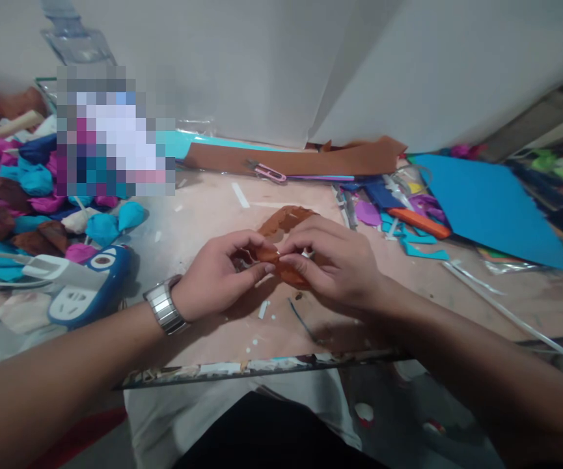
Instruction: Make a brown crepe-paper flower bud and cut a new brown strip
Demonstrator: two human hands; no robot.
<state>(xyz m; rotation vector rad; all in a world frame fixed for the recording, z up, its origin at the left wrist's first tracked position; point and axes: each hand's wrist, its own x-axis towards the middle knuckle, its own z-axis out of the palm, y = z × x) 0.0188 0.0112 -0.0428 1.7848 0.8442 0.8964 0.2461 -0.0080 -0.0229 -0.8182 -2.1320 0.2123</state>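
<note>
With our left hand (225,270) and our right hand (342,260), we pinch a curled brown paper strip (284,220) over the table (203,210). Behind it, pink thread snips (273,174) lie on a brown sheet (330,161).

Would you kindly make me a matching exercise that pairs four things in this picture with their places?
Things
1. Curved brown piece
2. Pink snips
3. Silver watch
4. Orange tool

Places
A. Around the left arm
B. By the left edge of the blue sheet
C. Between the left hand and the right hand
D. At the near edge of the flat brown sheet

Pairs: 1-C, 2-D, 3-A, 4-B
</note>
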